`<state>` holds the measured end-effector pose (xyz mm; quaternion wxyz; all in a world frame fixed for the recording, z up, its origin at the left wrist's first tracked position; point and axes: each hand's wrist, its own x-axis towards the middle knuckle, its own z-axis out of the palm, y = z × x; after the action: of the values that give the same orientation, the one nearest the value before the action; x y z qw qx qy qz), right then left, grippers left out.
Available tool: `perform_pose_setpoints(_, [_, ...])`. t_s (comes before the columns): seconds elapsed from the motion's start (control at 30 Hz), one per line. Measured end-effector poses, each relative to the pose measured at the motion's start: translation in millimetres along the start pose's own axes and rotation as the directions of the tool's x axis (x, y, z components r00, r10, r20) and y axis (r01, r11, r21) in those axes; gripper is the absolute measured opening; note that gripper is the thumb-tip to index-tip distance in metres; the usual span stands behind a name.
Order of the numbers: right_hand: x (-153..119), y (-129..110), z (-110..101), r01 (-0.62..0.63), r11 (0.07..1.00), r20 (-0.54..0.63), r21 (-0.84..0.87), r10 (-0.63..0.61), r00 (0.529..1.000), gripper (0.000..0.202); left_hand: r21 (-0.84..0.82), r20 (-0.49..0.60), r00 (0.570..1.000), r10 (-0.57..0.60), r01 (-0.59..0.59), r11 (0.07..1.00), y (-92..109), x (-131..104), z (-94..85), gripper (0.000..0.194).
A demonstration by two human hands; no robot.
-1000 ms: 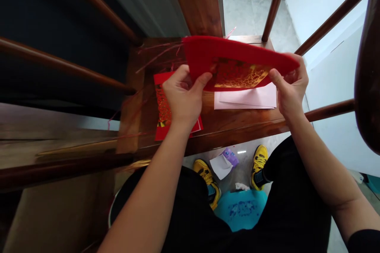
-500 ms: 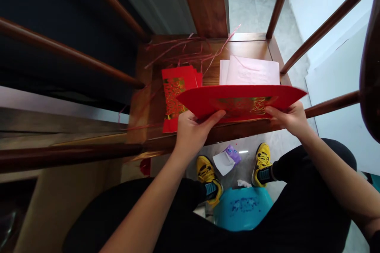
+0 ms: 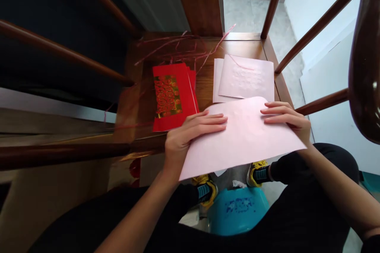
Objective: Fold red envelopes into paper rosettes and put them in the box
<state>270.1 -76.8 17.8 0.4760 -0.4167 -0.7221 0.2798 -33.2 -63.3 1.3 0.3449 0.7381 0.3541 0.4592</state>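
Note:
A sheet of red paper (image 3: 237, 138), its pale pink back facing up, is held in front of me over the front edge of the wooden chair seat. My left hand (image 3: 190, 130) grips its left side, fingers lying across the top and the thumb hidden beneath. On the right side, my right hand (image 3: 286, 120) holds it the same way. Just beyond the sheet lie several pale-backed papers (image 3: 249, 75), overlapping on the seat. To the left rests a small stack of red papers (image 3: 170, 99) with gold printing.
Pink plastic strings (image 3: 178, 49) are strewn along the back of the chair seat (image 3: 204, 81). Wooden spindles (image 3: 320, 19) rise on both sides. Below, between my feet in yellow shoes (image 3: 257, 170), stands a turquoise plastic stool (image 3: 237, 211).
The sheet has turned over from its red, gold-printed face to its pale back and come closer to me. Both hands now have their fingers on top instead of their thumbs.

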Motion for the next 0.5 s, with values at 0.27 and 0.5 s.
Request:
perform_pose_setpoints(0.27, [-45.1,51.9,-9.0,0.218,0.935,0.348,-0.278,-0.113,0.931,0.040,0.406,0.237,0.943,0.232,-0.313,0.859,-40.3,-33.6,1.5,0.040])
perform_pose_setpoints(0.5, [-45.2,39.6,-5.3,0.091,0.957,0.264,-0.277,-0.015,0.964,0.027,0.429,0.120,0.975,0.185,-0.219,0.876,-28.5,-30.4,9.6,0.006])
